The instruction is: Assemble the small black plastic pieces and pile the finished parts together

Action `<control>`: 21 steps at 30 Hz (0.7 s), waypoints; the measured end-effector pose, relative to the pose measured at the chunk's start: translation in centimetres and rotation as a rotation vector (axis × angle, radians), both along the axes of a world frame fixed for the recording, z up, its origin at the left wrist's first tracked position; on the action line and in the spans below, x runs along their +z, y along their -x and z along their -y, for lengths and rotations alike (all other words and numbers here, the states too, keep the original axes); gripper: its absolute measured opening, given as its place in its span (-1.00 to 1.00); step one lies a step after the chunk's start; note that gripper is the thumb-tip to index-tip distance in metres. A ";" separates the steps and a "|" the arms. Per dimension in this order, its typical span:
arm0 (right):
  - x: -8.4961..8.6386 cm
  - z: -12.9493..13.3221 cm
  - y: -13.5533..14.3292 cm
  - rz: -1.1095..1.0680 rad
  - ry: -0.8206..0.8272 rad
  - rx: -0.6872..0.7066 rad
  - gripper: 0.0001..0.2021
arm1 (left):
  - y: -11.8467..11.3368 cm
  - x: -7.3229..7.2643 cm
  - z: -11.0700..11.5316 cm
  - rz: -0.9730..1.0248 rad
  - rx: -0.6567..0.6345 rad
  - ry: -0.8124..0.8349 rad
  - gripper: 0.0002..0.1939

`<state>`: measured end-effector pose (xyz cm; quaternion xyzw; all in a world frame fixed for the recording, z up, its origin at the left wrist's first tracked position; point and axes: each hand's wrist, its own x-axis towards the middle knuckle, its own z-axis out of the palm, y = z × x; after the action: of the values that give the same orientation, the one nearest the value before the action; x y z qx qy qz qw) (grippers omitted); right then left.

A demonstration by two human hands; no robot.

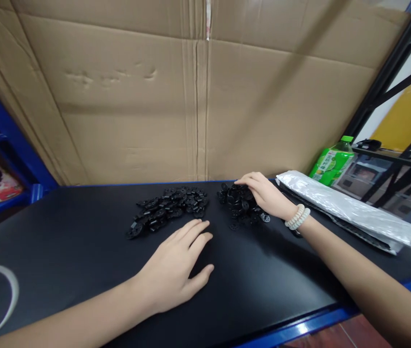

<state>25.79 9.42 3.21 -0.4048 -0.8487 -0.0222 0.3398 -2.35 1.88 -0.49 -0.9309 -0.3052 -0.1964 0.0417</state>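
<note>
Lying under and beside the fingers of the right hand (263, 193), the right heap of small black perforated discs (239, 204) sits toward the back of the black tabletop (92, 261). Its longer spread slants from far left to near right, and the right hand is clearly the nearer, coming in from the right. Those fingers lie close together, bent over the top and back edge of the heap, the tips seeming to touch the discs; whether they have hold of any is hidden. The left hand (174, 266) is palm down, its fingers loosely extended and the thumb well apart, with nothing visible in its grasp. Just beyond its knuckles is the left heap of black discs (171, 208), drawn out from near left to far right, while its fingertips point toward the strip of tabletop between the two heaps, apart from the right one.
</note>
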 end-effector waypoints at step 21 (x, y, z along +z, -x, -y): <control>-2.4 6.6 7.7 0.000 0.461 0.210 -0.77 | 0.3 -0.5 -1.1 0.355 -0.020 0.269 -0.82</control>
<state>18.09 2.81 0.84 -0.3810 -0.8688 0.2072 0.2390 -2.62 2.96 -1.03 -0.8818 -0.3219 -0.3153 -0.1395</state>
